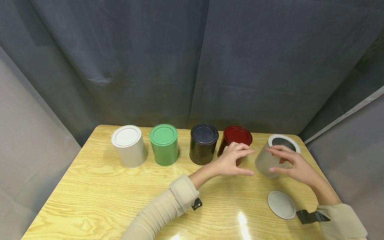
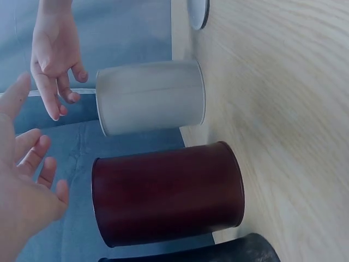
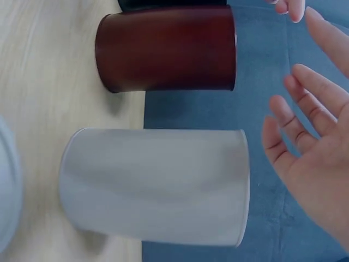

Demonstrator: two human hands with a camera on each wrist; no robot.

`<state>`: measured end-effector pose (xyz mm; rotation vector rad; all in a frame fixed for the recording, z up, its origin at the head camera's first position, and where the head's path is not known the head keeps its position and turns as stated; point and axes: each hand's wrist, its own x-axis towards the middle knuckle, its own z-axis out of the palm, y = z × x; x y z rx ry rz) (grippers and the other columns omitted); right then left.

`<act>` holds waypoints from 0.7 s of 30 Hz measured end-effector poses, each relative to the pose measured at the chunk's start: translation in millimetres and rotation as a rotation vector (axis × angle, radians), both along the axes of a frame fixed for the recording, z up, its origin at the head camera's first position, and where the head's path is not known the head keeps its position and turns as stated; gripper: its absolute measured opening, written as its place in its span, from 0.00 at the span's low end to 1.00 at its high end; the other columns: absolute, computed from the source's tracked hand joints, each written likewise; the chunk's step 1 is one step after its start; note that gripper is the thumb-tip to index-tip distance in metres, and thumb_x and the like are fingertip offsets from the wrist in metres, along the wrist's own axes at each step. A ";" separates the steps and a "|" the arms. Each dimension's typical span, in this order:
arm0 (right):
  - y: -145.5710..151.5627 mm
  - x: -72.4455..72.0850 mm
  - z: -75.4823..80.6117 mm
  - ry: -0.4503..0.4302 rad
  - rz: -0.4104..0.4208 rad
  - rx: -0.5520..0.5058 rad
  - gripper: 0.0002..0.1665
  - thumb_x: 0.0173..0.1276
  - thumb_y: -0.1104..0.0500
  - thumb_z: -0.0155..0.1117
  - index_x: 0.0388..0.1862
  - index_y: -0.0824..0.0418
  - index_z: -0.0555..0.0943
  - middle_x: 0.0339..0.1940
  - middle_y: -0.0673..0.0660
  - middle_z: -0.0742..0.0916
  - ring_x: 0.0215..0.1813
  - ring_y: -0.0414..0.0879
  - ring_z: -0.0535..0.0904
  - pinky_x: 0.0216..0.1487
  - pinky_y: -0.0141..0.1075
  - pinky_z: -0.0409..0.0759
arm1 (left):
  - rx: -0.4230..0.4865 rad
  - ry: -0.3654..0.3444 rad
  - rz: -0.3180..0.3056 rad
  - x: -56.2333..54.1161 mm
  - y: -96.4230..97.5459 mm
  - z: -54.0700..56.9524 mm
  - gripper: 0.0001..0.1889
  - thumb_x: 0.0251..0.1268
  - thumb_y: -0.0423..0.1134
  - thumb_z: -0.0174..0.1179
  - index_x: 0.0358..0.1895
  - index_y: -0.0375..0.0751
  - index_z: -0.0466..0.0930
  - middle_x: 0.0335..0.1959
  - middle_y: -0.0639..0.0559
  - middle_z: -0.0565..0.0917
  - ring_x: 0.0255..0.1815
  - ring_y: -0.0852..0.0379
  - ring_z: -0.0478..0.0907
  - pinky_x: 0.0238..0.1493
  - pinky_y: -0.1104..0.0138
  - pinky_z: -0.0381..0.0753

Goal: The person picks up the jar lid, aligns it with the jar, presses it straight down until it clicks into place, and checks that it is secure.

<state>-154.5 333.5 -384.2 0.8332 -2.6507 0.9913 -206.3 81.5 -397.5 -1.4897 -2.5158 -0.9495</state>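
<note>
My left hand (image 1: pixel 232 160) hovers in front of the dark red can (image 1: pixel 238 135), its fingers spread and the thumb apart, holding nothing. On the right, my right hand (image 1: pixel 295 165) is raised before the grey can (image 1: pixel 263 164), fingers loosely bent and also holding nothing. The grey can has no lid on, and its dark inside shows through the rim. A round grey lid (image 1: pixel 281 205) lies flat on the table nearer to me. Both wrist views show a gap between the hands and the cans; the left wrist view has the red can (image 2: pixel 166 194) and grey can (image 2: pixel 152 97) side by side.
A white can (image 1: pixel 129 146), a green can (image 1: pixel 164 145) and a black can (image 1: pixel 204 145), all lidded, stand in a row along the back of the wooden table (image 1: pixel 120 200). Dark grey curtains (image 1: pixel 135 66) hang behind, with lighter panels at both sides.
</note>
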 end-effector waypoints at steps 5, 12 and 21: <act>7.7 10.5 -7.6 -0.020 -0.006 -0.012 0.42 0.42 0.71 0.73 0.61 0.64 0.71 0.54 0.47 0.72 0.38 0.37 0.68 0.34 0.28 0.67 | -0.024 -0.001 0.008 5.1 3.5 -5.0 0.40 0.44 0.56 0.68 0.64 0.48 0.68 0.59 0.57 0.68 0.55 0.61 0.59 0.48 0.72 0.56; 18.6 23.8 -21.8 -0.065 0.004 -0.026 0.44 0.42 0.71 0.73 0.62 0.67 0.69 0.56 0.45 0.71 0.45 0.33 0.67 0.38 0.27 0.66 | -0.049 0.022 0.003 12.2 10.1 -16.3 0.44 0.40 0.57 0.71 0.65 0.48 0.66 0.59 0.57 0.67 0.55 0.60 0.59 0.48 0.73 0.56; 31.5 34.7 -45.5 -0.096 -0.031 -0.052 0.40 0.44 0.71 0.72 0.60 0.67 0.71 0.54 0.47 0.72 0.45 0.33 0.67 0.37 0.29 0.67 | -0.060 -0.027 0.004 19.7 19.4 -32.4 0.47 0.40 0.58 0.70 0.68 0.50 0.61 0.62 0.56 0.64 0.57 0.62 0.58 0.48 0.74 0.55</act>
